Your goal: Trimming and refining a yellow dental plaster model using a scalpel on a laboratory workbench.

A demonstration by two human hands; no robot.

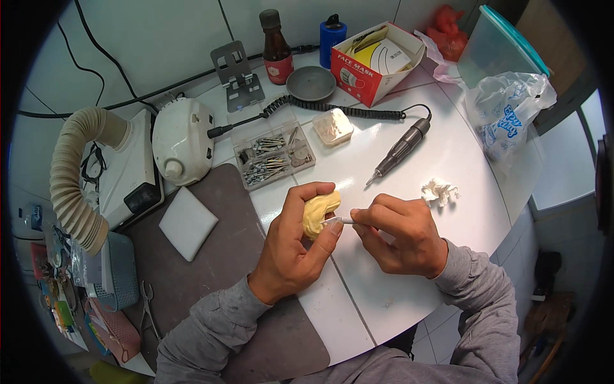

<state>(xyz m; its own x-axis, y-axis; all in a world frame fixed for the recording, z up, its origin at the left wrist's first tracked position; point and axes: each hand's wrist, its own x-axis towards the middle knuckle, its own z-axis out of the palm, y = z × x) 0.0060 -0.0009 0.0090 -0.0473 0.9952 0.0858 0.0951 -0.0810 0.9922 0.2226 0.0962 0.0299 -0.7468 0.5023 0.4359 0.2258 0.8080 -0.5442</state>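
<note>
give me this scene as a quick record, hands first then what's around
left hand: holds a rounded, grooved yellow piece, material unclear
right hand: grips a slim light-grey tool, tip toward the yellow piece
beyond hands: dark cylindrical handpiece with a coiled black cord, clear plastic compartment box of metal bits
right of right hand: crumpled white tissue
left side: white square pad on a dark grey mat
back: brown glass bottle, round grey dish, open red-and-white cardboard box
</note>
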